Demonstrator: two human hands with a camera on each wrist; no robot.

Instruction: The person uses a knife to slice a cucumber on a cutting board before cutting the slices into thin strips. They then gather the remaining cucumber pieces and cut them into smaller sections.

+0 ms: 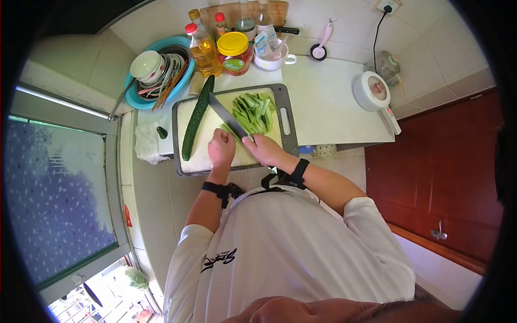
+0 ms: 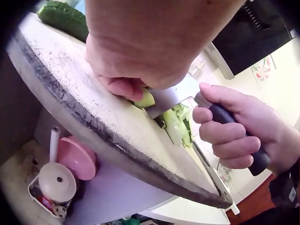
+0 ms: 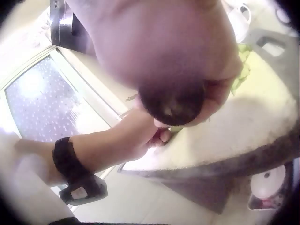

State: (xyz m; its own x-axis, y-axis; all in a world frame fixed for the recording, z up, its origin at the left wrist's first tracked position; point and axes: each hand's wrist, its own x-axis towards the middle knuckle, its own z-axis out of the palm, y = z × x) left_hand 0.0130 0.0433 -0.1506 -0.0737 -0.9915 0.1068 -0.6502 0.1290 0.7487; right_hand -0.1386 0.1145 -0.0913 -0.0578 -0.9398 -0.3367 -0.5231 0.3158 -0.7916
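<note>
White counter beneath grey-rimmed cutting board

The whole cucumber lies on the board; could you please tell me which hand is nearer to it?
Left. The left hand is just to the right of the whole cucumber, holding a cut piece; the right hand is farther right, gripping the knife.

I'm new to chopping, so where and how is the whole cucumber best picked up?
I'd grip the whole cucumber around its near half, from above, thumb and fingers on opposite long sides: it is long and rounded, lying lengthwise, and the knife has its blade tip beside the far half.
</note>
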